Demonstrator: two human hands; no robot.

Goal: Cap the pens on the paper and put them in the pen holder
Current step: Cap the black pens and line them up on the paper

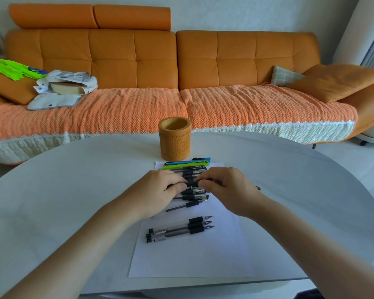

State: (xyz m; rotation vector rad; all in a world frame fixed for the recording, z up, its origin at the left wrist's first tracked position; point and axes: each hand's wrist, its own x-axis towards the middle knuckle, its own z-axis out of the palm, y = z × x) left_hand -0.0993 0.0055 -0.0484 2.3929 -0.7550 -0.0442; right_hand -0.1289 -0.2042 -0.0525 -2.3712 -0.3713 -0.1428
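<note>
- One long orange sofa (156, 61) is filling the background, its tufted, leather-like back split into two sections and its seat lying under a ribbed, woven orange throw (246, 104) with a pale edge.
- One smooth, white, rounded table (73, 190) is spreading in front of it.
- One rectangular white sheet of paper (192, 260) is lying flat on the table, running from the near edge towards the middle.
- Two bare hands are meeting over the far half of the sheet: the left hand (158, 193) and the right hand (229, 188) are each pinching one end of a single black pen (192, 183), fingers curled, holding it level just above the pens lying there.
- One cylindrical pen holder (175, 143), tan and bamboo-like with a carved front, is standing upright just beyond the paper's far edge, apart from both hands.
- Three clear-barrelled pens (179, 230) with black grips are lying side by side, uncapped, tips pointing right, on the paper nearer than the hands.
- One more black-gripped pen (183, 206) is lying alone between that trio and the hands.
- One blue pen (181, 162) and one green pen (177, 166) are lying at the sheet's far edge; the dark pens beneath the hands are too hidden for counting.
</note>
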